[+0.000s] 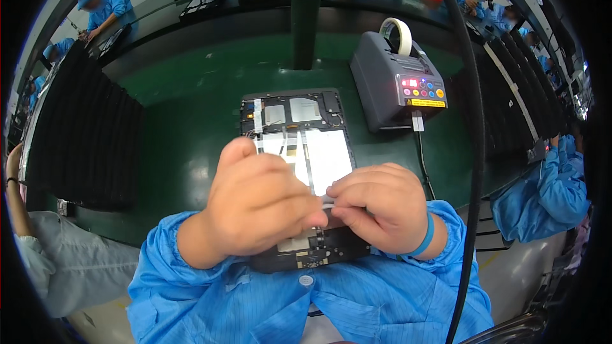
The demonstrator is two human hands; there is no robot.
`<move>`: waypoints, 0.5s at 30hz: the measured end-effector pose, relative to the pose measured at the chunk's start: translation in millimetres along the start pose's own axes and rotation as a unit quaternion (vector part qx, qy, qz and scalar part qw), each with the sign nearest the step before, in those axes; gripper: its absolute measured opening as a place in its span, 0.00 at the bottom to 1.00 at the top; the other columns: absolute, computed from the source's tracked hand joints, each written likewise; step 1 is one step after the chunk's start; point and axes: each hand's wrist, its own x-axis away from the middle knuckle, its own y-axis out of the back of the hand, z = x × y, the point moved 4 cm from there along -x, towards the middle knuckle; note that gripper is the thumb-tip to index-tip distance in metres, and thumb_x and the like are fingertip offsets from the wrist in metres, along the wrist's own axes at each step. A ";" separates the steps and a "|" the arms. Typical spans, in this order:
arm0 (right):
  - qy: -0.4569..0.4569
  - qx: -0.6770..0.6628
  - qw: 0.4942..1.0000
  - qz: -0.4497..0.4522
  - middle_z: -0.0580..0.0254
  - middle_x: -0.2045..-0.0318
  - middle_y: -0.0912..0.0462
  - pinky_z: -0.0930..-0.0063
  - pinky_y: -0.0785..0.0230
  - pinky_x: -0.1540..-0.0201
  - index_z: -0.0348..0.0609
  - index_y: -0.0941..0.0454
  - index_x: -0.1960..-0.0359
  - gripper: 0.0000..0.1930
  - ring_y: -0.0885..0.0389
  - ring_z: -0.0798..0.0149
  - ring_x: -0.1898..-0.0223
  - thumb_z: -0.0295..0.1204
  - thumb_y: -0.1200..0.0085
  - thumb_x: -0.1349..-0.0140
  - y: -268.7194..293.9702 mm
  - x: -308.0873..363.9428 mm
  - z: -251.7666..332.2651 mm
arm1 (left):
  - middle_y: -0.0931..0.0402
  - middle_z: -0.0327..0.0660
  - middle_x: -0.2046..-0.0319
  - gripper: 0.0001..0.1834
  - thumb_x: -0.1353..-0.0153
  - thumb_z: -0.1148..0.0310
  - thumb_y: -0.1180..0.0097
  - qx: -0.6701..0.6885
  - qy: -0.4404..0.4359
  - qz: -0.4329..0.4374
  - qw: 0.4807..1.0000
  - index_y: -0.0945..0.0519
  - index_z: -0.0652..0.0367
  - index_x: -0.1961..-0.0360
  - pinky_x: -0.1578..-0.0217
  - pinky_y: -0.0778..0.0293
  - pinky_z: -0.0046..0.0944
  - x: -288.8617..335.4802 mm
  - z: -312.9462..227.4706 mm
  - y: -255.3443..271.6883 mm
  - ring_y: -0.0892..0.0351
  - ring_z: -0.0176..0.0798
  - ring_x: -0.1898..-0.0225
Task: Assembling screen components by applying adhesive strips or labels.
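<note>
An opened tablet (331, 153) lies on the green bench in front of me, its silvery inner plates, flat cables and circuit boards exposed. My left hand (255, 200) is closed over its middle, fingers curled and pressed together; what they hold, if anything, is hidden. Close beside it, my right hand (382, 204) pinches a small pale strip (328, 204) between thumb and forefinger. The strip spans the narrow gap between both hands, just above the tablet. Pieces of whitish tape (258, 114) sit on the tablet's upper left. Both hands cover part of its lower half.
A grey tape dispenser (398, 83) with a cream tape roll (400, 37) stands at the back right. Stacked black trays (83, 134) rise on the left, with more black trays (510, 89) on the right. A black cable (475, 153) hangs at right. Co-workers in blue sit around.
</note>
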 end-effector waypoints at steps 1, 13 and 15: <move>0.021 0.015 1.000 -0.010 0.60 0.69 0.17 0.72 0.31 0.69 0.45 0.22 0.72 0.06 0.18 0.58 0.68 0.24 0.39 0.52 6.4 0.3 -3.1 | 0.24 0.33 0.75 0.14 0.58 0.62 0.33 -0.005 0.013 0.027 1.000 0.18 0.54 0.70 0.72 0.43 0.39 -5.2 6.2 -5.6 0.28 0.36 0.74; -0.270 -0.258 0.900 -0.223 0.64 0.72 0.21 0.82 0.31 0.66 0.35 0.27 0.66 0.05 0.24 0.74 0.71 0.24 0.48 0.38 12.1 9.8 -111.3 | 0.28 0.53 0.52 0.25 0.56 0.62 0.32 -0.035 0.136 0.248 0.959 0.19 0.53 0.54 0.47 0.35 0.51 -31.0 65.8 -80.8 0.33 0.58 0.45; -0.260 -0.268 0.907 -0.194 0.60 0.67 0.20 0.80 0.30 0.63 0.35 0.32 0.56 0.10 0.23 0.73 0.67 0.23 0.50 0.37 7.5 3.7 -111.6 | 0.29 0.53 0.50 0.24 0.57 0.62 0.32 -0.037 0.151 0.256 0.954 0.18 0.50 0.55 0.45 0.37 0.53 -28.0 67.5 -79.4 0.35 0.60 0.43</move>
